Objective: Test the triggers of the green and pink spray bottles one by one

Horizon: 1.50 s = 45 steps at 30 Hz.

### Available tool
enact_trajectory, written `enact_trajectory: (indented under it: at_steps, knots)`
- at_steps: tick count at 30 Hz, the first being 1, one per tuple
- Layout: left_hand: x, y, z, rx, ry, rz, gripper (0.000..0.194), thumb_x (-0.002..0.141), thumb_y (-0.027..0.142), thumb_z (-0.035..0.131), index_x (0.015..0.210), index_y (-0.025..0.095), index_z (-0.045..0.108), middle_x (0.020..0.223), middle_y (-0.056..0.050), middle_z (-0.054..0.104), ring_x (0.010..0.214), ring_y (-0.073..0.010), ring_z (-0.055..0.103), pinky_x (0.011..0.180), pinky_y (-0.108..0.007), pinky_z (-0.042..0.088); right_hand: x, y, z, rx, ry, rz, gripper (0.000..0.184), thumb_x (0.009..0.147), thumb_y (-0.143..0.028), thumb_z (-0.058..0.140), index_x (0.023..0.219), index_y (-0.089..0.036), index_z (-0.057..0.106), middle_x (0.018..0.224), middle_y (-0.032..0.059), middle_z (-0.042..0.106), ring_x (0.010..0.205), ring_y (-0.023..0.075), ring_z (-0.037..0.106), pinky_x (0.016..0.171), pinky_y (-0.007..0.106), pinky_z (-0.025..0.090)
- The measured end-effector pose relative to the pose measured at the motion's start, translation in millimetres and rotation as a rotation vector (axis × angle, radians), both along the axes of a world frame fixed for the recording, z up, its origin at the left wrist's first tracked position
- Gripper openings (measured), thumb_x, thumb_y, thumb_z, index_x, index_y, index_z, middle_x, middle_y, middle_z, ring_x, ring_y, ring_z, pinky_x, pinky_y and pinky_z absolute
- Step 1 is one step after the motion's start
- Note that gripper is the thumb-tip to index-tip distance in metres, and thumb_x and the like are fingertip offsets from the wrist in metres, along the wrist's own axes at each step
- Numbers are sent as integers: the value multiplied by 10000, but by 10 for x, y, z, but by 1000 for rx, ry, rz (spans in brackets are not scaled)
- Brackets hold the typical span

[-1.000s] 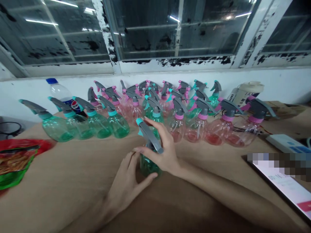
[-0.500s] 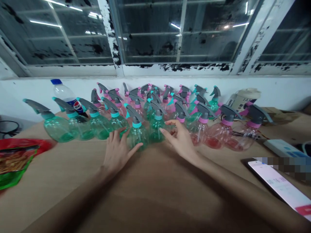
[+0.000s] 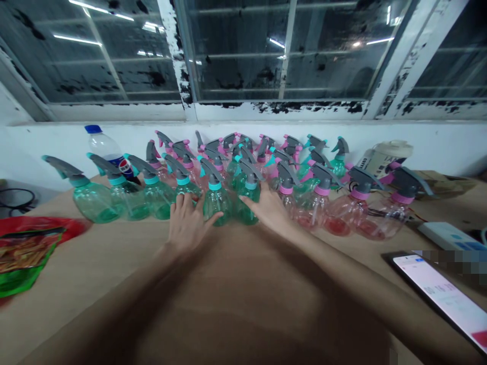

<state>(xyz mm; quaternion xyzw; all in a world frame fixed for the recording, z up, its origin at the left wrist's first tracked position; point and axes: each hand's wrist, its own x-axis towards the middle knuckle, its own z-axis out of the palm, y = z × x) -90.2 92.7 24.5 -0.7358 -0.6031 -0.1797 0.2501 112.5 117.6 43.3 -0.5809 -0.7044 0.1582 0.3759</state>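
Clear green spray bottles with grey-and-turquoise trigger heads stand in a front row. My left hand (image 3: 187, 219) is curved round the left side of one green spray bottle (image 3: 217, 207), thumb across its front and fingers reaching behind. Just right of it is another green spray bottle (image 3: 248, 209). My right hand (image 3: 271, 210) closes on that one's right side, its thumb on the front; the other fingertips are partly hidden. Pink spray bottles (image 3: 312, 210) continue the row to the right, beside my right hand.
Behind stand more pink and green spray bottles, crowded against the white wall. A Pepsi bottle (image 3: 104, 147) is at back left, a red-green packet (image 3: 34, 248) at left. On the right lie a phone (image 3: 433, 289), a white power strip (image 3: 452, 235) and a pale container (image 3: 390, 154).
The green bottle at my left hand has shifted slightly back, into line with the row. My right hand has moved left and closer round the neighbouring green bottle. The view has shifted slightly.
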Motion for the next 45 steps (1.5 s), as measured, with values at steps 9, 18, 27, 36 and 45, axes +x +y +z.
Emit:
enact_trajectory:
  at_steps: [9,18,27,36,45]
  knots:
    - [-13,90,7,-11,34,-15,677,863,633,345,1259,98,463,1082,-170,529,1048,-360,441,825,-457,350,40,-58,1,-29,-87,59,554,789,-471,533,1165,-65,503,789,139,669,685,261,649,585,369,492]
    - [38,-245,-45,-2,-18,-109,687,879,620,290,1361,133,333,1099,-158,522,1013,-337,478,805,-437,361,364,-692,-60,-16,-191,112,681,773,-613,478,1249,-127,467,863,130,664,680,279,626,571,399,471]
    - [605,-896,-383,-316,-181,-645,859,768,664,486,1394,159,182,1238,-158,494,1151,-338,439,966,-549,279,652,-1266,22,-59,-188,151,602,703,-632,563,1096,-177,538,859,85,670,712,266,640,598,388,490]
    - [886,-958,-438,-380,-319,-784,742,735,590,582,1289,168,326,1160,-142,567,1083,-324,521,944,-557,341,927,-1328,80,-82,11,272,595,651,-544,677,1121,-227,494,1093,70,615,991,245,587,812,392,488]
    - [1099,-955,-412,-444,-318,-856,791,729,660,552,1301,157,340,1181,-158,552,1115,-328,503,972,-553,318,857,-1367,54,96,341,269,309,747,-397,617,1025,-290,534,918,-2,641,810,188,625,706,313,525]
